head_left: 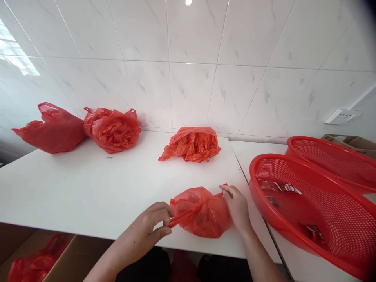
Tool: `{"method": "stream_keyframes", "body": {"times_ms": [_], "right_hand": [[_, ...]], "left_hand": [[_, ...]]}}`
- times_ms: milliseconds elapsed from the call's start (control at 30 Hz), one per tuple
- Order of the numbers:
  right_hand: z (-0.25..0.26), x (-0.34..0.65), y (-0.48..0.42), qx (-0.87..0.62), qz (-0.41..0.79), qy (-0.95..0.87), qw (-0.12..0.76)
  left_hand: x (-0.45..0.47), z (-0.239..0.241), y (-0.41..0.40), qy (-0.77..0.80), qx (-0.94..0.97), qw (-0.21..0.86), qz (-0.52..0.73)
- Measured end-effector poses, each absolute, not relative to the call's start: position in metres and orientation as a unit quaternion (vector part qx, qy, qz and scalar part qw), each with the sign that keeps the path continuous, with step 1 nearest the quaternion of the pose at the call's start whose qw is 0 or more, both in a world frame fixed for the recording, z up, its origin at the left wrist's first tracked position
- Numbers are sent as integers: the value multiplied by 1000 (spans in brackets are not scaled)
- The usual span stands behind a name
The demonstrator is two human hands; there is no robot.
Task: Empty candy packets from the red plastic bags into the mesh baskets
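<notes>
A small filled red plastic bag (199, 213) sits on the white table (117, 188) near its front edge. My left hand (149, 229) pinches one twisted handle of the bag on its left side. My right hand (236, 205) pinches the other handle on the bag's right. The two handles are pulled apart across the bag's top.
Three more red bags lie farther back: one (190, 145) in the middle, two at the left (113, 129) (53, 129). Two red mesh baskets (311, 219) (337, 160) stand at the right, the nearer holding a few small packets. A cardboard box (38, 262) with red bags sits below the table at left.
</notes>
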State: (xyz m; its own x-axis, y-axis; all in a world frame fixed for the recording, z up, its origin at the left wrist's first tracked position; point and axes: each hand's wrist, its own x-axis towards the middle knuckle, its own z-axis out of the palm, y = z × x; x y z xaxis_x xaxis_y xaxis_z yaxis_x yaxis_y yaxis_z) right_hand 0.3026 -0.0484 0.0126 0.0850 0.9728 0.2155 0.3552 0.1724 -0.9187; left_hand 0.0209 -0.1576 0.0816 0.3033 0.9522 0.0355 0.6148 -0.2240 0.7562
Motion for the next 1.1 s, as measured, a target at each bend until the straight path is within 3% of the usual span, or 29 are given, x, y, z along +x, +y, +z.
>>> {"method": "stream_keyframes", "body": {"times_ms": [233,433,567,700,1100], "right_hand": [[-1,320,-60,-486,474,-563,472],[10,314,-85,-395,554,-638,360],[17,296,-98,-435,491,-700,282],[16,286,-97,-446,427,-741,264],[-4,272,-98,-443,331,-744,376]], "left_hand": [[11,45,-159,567,693,291,337],[45,26,-138,503,754,289,309],[71,22,-124,439,790,288,316],[87,20,-115,403,803,268,347],[97,-8,-105,490,777,198,343]]}}
